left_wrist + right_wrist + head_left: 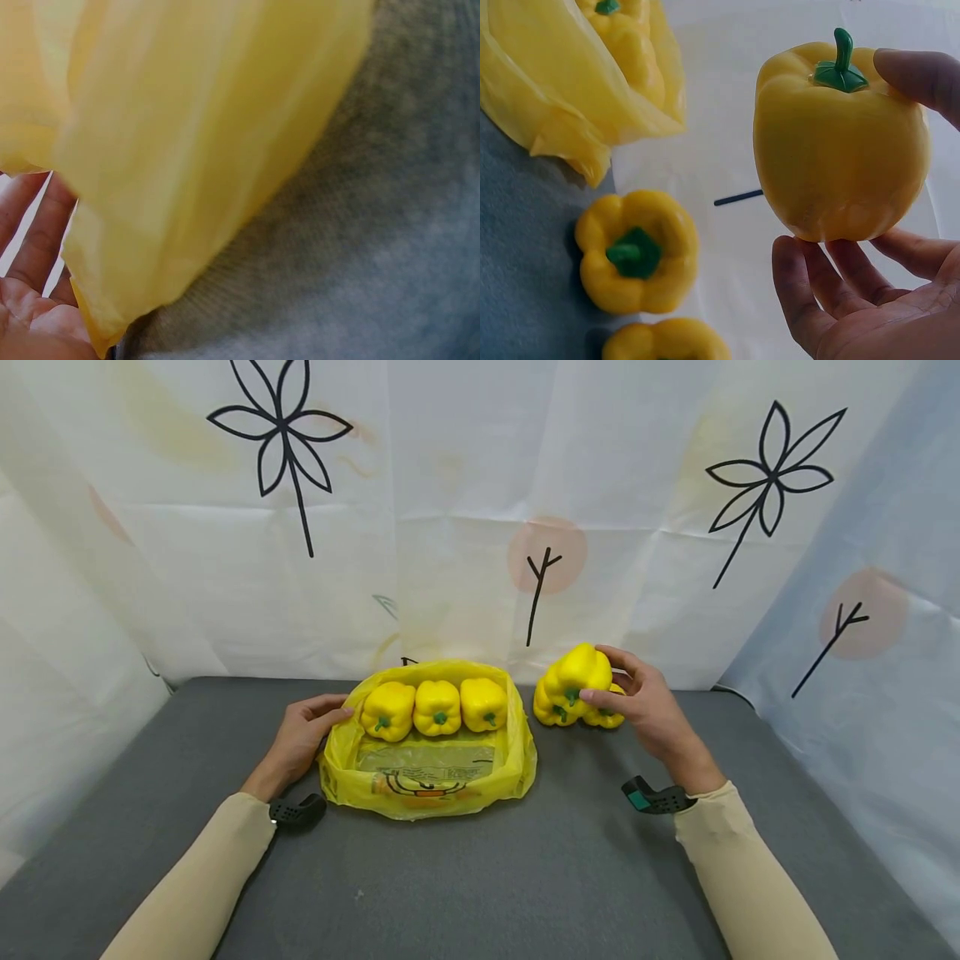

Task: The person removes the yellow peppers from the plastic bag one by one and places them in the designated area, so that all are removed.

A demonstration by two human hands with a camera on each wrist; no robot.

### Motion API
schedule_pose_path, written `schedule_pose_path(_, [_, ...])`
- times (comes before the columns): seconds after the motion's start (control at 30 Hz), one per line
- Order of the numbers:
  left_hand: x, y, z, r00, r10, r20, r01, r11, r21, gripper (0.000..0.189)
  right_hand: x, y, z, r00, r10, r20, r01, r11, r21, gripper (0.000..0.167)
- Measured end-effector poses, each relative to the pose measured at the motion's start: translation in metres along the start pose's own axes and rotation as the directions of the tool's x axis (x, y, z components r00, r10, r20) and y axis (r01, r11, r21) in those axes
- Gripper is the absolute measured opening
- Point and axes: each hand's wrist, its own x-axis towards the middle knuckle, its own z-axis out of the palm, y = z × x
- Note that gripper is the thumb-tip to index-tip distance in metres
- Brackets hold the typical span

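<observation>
A yellow plastic bag (427, 803) stands with its mouth spread wide on the table. Inside, along its far side, three yellow bell peppers (437, 707) sit in a row with green stems. My left hand (302, 735) grips the bag's left rim; in the left wrist view the plastic (202, 150) covers part of the fingers. Right of the bag, my right hand (645, 703) holds a yellow bell pepper (840, 142) between thumb and fingers, above the table. Below it, two more bell peppers (637, 251) rest on the table, partly hidden in the head view.
The dark grey table (465, 893) ends at a white curtain (465, 568) printed with black flower outlines, which hangs behind it and along both sides. Each wrist wears a dark band (660, 798).
</observation>
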Motion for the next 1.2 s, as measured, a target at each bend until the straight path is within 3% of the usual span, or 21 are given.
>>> schedule_pose_path(0.37, [-0.001, 0.002, 0.000, 1.000, -0.007, -0.001, 0.007, 1.000, -0.009, 0.035, -0.003, 0.002, -0.018, 0.999, -0.012, -0.051, 0.012, 1.000, 0.006, 0.076])
schedule_pose_path(0.73, [-0.003, 0.008, 0.001, 1.000, -0.016, 0.006, 0.016, 1.000, 0.002, 0.048, -0.002, 0.012, -0.036, 0.993, -0.054, -0.109, 0.060, 0.997, 0.049, 0.070])
schedule_pose_path(1.2, [-0.002, 0.003, 0.001, 1.000, -0.021, 0.014, 0.021, 1.000, -0.016, 0.039, -0.008, 0.015, -0.053, 0.988, -0.032, -0.154, 0.050, 0.992, 0.117, 0.074])
